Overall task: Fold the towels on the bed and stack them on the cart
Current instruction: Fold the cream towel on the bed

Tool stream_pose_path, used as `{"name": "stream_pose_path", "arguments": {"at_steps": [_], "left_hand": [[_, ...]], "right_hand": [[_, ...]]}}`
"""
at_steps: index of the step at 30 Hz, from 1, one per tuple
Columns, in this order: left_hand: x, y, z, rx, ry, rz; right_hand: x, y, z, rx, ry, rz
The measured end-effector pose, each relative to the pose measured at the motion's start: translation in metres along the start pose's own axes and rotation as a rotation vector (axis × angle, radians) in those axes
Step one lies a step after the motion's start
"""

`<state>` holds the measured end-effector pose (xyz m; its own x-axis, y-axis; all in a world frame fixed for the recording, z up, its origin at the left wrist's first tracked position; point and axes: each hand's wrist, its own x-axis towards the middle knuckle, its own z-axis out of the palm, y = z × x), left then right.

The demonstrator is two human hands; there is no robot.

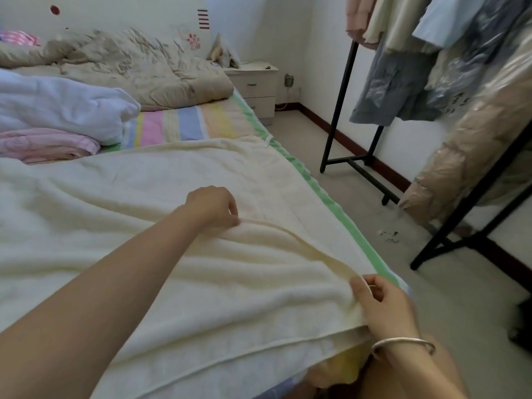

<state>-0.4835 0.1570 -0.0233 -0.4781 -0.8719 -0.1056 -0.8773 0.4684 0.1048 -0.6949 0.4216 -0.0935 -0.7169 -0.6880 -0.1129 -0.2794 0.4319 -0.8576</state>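
Head view: left hand (213, 210) and right hand (383, 303), at 5 o'clock, both pinch one edge of the cream towel (138, 203). I'd keep that edge taut, carry it toward 9 o'clock and match the corners.

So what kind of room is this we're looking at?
Most likely a home bedroom: a bed with a rumpled quilt and a cream towel spread on it, a white bedside cabinet, and a black clothes rack hung with garments.

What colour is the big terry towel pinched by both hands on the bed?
The plain cream terry towel has no pattern; the head view shows it best.
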Motion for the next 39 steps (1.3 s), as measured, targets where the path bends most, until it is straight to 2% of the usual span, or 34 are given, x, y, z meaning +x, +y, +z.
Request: {"name": "stream_pose_path", "arguments": {"at_steps": [2,6,8,11,14,17,20,25,32,34,39], "left_hand": [[0.005,-0.003,-0.002,-0.082,-0.049,-0.029],[0.012,0.002,-0.001,-0.043,-0.099,-0.062],[0.018,0.009,-0.003,-0.100,-0.007,-0.114],[0.030,0.026,-0.010,-0.373,0.235,-0.167],[0.053,0.066,-0.017,-0.381,0.440,-0.041],[0.078,0.109,-0.016,-0.314,0.523,0.123],[0.102,0.137,0.001,-0.255,0.499,0.165],[0.122,0.146,0.031,-0.184,0.444,0.213],[0.123,0.112,0.064,-0.449,0.187,0.247],[0.107,0.105,0.066,-0.467,0.196,0.290],[0.021,0.098,0.077,-0.533,0.361,0.348]], "right_hand": [[0.000,-0.001,0.001,0.067,0.043,-0.001],[0.001,-0.001,0.001,0.091,0.066,-0.021],[0.001,0.000,-0.001,0.106,0.023,-0.034],[0.003,-0.001,-0.010,0.123,-0.072,-0.048],[0.010,0.002,-0.024,0.143,-0.121,-0.026],[0.019,0.013,-0.031,0.197,-0.102,0.068],[0.026,0.020,-0.033,0.172,-0.067,0.096],[0.035,0.028,-0.044,0.007,-0.029,0.042],[0.033,0.033,-0.042,-0.226,0.014,0.098],[0.034,0.032,-0.042,-0.256,-0.014,0.103],[0.031,0.032,-0.039,-0.255,-0.020,0.121]]}}
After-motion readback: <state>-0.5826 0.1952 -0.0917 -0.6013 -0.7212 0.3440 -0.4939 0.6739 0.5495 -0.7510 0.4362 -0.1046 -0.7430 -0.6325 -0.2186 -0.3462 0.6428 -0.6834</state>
